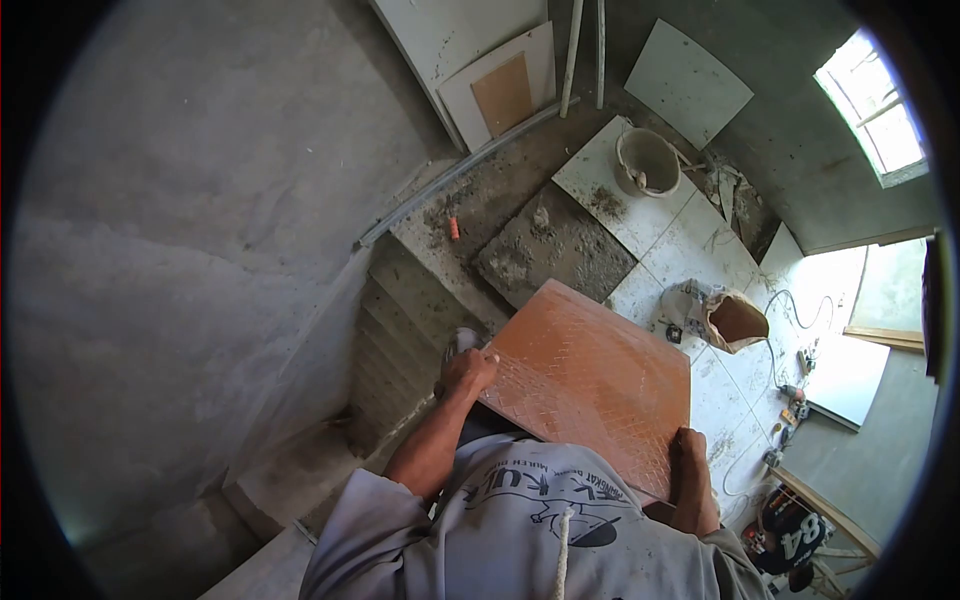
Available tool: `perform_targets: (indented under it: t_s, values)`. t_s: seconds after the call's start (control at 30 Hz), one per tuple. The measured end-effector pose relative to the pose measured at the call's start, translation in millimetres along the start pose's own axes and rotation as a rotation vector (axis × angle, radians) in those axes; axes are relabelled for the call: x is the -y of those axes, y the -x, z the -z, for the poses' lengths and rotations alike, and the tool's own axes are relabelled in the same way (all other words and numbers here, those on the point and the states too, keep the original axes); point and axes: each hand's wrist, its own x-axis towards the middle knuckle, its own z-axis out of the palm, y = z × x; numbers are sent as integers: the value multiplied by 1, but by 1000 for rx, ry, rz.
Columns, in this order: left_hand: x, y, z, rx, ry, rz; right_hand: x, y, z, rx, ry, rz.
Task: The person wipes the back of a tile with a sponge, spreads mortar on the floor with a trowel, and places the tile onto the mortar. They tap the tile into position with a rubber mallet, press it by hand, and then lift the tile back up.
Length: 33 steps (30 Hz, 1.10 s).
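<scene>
A large square floor tile (600,370) is held in front of my chest, its orange-brown ridged underside facing up. My left hand (470,372) is closed on the tile's left edge. My right hand (690,450) is closed around its right edge, the fingertips partly hidden beneath. Just beyond the tile's far corner lies a square bed of rough grey mortar (555,245), bordered by laid white tiles (690,235).
Concrete stairs (385,340) drop away at left. A bucket (648,165) and an open bag of powder (737,322) stand on the tiles. A metal straightedge (470,165) lies by the wall. Power tools (792,395) and another person (785,535) are at right.
</scene>
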Motion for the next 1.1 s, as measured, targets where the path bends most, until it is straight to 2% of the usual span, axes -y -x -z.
perform_targets:
  t_s: [0.07,0.2,0.3,0.37,0.5,0.57,0.6,0.73,0.8,0.87,0.97,1.1]
  values:
    - [-15,-9,22,24,-30,-26,-3,-30,-11,2,304,291]
    - [-26,-64,46,40,-48,-70,20,-80,-49,-56,457,250]
    - [-24,-131,69,27,-78,-67,60,-84,-86,-59,174,64]
    - [-12,-184,85,-25,-141,-87,131,-50,-91,-75,-138,-193]
    - [27,-256,134,46,-127,-123,186,-55,-139,-120,46,-274]
    - [49,-292,162,67,-105,-41,258,-50,-150,-23,117,-188]
    - [61,-310,173,82,-116,-34,306,-35,-151,-9,-35,-259]
    - [107,-365,212,56,-143,128,366,-92,-222,49,147,-181]
    - [125,-387,233,30,-133,180,416,-104,-254,64,172,-130]
    - [137,-408,257,98,-109,235,484,-106,-267,104,200,-68]
    - [158,-434,264,74,-144,275,587,-102,-269,157,261,-92]
    - [179,-460,258,35,-16,265,662,-143,-291,160,332,-11]
